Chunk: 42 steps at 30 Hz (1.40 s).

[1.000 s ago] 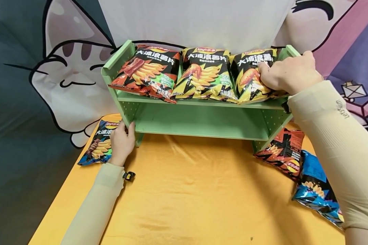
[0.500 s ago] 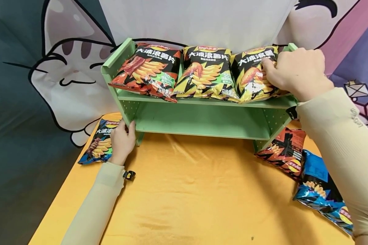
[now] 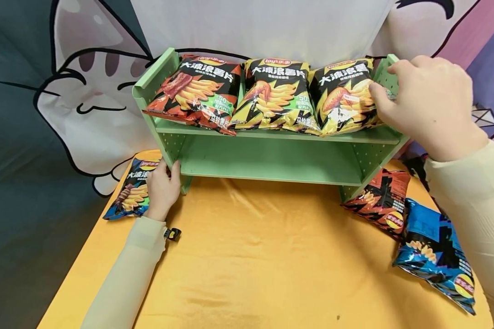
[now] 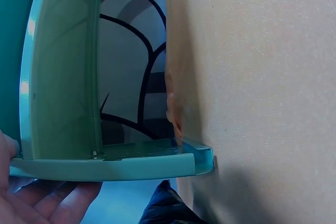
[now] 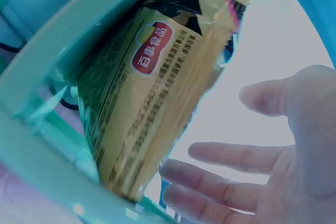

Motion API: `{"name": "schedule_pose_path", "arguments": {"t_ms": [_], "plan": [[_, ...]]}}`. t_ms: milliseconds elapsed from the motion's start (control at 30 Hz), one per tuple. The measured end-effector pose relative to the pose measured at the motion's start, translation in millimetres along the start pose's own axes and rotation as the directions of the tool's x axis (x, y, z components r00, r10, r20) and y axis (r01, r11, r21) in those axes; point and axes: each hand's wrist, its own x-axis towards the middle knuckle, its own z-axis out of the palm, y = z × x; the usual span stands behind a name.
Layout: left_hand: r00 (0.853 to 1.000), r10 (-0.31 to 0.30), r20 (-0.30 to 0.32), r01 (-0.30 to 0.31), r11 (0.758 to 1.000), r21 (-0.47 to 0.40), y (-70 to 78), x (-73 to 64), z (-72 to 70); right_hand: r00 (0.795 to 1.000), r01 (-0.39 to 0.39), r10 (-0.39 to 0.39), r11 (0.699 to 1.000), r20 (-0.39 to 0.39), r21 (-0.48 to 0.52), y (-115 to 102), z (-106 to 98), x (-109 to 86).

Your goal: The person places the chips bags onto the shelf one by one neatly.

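A green two-tier shelf (image 3: 267, 160) stands at the back of the table. On its upper tier lean three chip bags: a red-and-black one (image 3: 197, 93) at left, a yellow-and-black one (image 3: 273, 98) in the middle, another yellow-and-black one (image 3: 341, 100) at right. My left hand (image 3: 163, 188) grips the shelf's left side panel low down; the left wrist view has its fingers (image 4: 68, 200) on one side of the panel edge and the thumb on the other. My right hand (image 3: 432, 107) hovers beside the right bag, fingers extended and apart from the bag (image 5: 149, 98) in the right wrist view.
A blue chip bag (image 3: 133, 192) lies left of the shelf on the yellow tablecloth (image 3: 251, 256). At right lie a red chip bag (image 3: 380, 203) by the shelf's foot and a blue one (image 3: 434, 251) nearer the front. A cartoon-printed cloth (image 3: 103, 109) hangs behind.
My right hand has come away from the right yellow bag, moving right and toward me with fingers opening. The left hand keeps its hold on the shelf.
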Motion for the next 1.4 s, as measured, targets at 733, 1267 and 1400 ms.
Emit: {"name": "schedule_pose_path", "arguments": {"t_ms": [733,1267,1400], "plan": [[1.000,0.015,-0.004,-0.015,1.000,-0.010,5.1,3.6,-1.4,0.968,0.094,-0.023,0.957,-0.251,0.276,55,30,-121.2],[0.999,0.033,-0.016,-0.034,0.999,-0.010,3.6,9.1,2.6,0.874,-0.450,0.401,0.881,0.275,0.145,154,132,-246.6],[0.999,0.032,-0.012,-0.032,0.999,-0.014,3.9,8.9,2.9,0.656,-0.626,0.561,0.778,0.506,-0.052,162,141,-258.1]]}}
